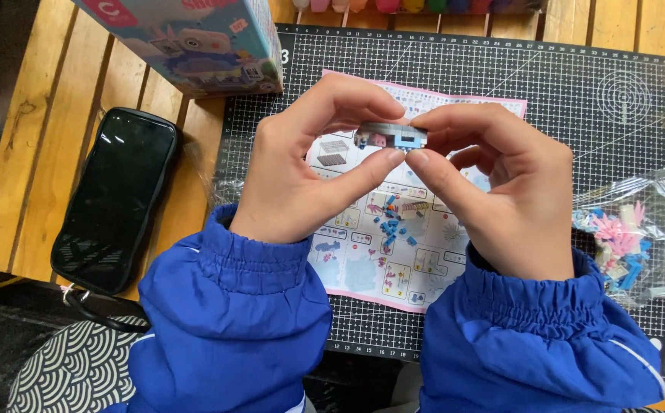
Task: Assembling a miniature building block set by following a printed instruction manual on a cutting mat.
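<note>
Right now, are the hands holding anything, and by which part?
Yes. Both the left hand and the right hand hold a small grey and blue brick assembly, pinched at its ends between thumbs and fingertips, above the instruction sheet.

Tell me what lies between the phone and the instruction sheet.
In the head view, between the phone and the instruction sheet lie bare wooden slats, the cutting mat's left edge and the left hand.

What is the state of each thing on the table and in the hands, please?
Brick assembly: partly built, pinched between both hands above the sheet.
Left hand: closed on the brick assembly.
Right hand: closed on the brick assembly.
Instruction sheet: unfolded, flat on the mat.
Phone: screen dark.
Plastic bag of pieces: lying on the mat.
Box: lying at the mat's corner.
</note>
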